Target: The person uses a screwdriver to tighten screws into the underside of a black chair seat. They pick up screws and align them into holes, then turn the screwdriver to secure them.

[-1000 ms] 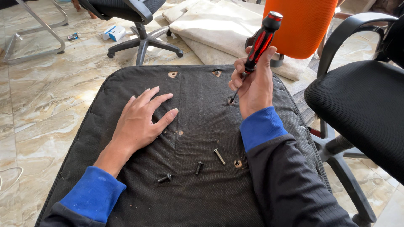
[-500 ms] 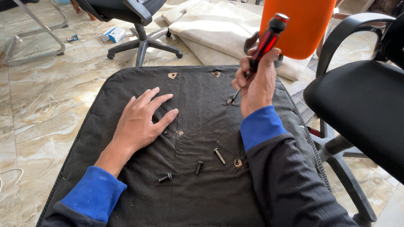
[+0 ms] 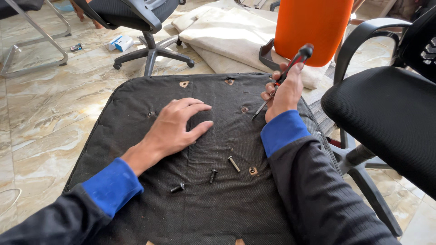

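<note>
A black fabric-covered chair seat base (image 3: 136, 100) lies upside down in front of me, with several torn screw holes in it. My left hand (image 3: 177, 127) rests flat on its middle, fingers slightly apart, holding nothing. My right hand (image 3: 285, 93) grips a red-and-black screwdriver (image 3: 290, 68), tilted, its tip just above the fabric near a hole (image 3: 245, 109). Three loose black screws (image 3: 212, 174) lie on the fabric near my right forearm, beside another hole (image 3: 253, 170).
A black mesh office chair (image 3: 390, 113) stands close on the right. An orange chair back (image 3: 313, 27) and beige cushions (image 3: 227, 36) lie behind the seat. Another office chair (image 3: 141, 18) and a metal frame (image 3: 36, 50) stand on the marble floor at the back left.
My right hand has tilted the screwdriver handle further right and shifted slightly. The left hand stays flat on the seat, and the screws have not moved.
</note>
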